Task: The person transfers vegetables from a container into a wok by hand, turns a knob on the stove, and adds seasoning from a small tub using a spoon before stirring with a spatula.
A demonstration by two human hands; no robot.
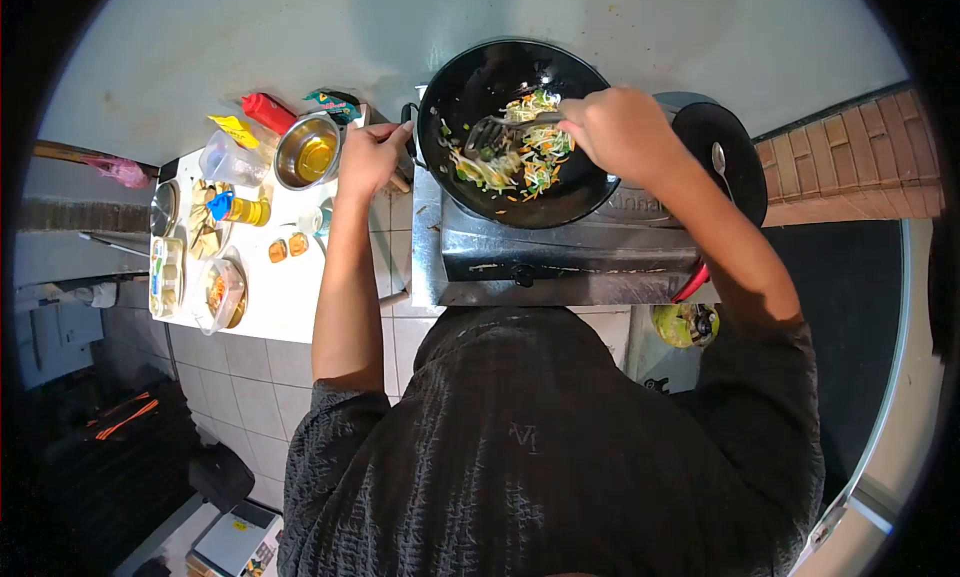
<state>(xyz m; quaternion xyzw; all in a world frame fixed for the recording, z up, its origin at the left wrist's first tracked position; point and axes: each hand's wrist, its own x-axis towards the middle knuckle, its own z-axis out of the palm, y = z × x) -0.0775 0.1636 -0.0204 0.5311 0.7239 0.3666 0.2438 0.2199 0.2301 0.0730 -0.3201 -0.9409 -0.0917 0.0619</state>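
A black wok (468,77) sits on the steel gas stove (560,252). Shredded vegetables (542,167), white, green and orange, lie in its middle and lower left. My left hand (370,159) is closed on the wok's left side handle (409,127). Over the wok's right side, my right hand (622,127) grips the handle of a slotted spatula (487,135). The spatula's head is down among the vegetables at the left, slightly blurred. My right fingers partly hide the spatula's handle.
Right of the wok is a black pan (700,142) holding a spoon (719,159). A white table (300,292) at left carries a steel bowl of oil (290,167), a yellow bottle (250,212) and a plastic container (222,297). The wall (560,12) stands behind the stove.
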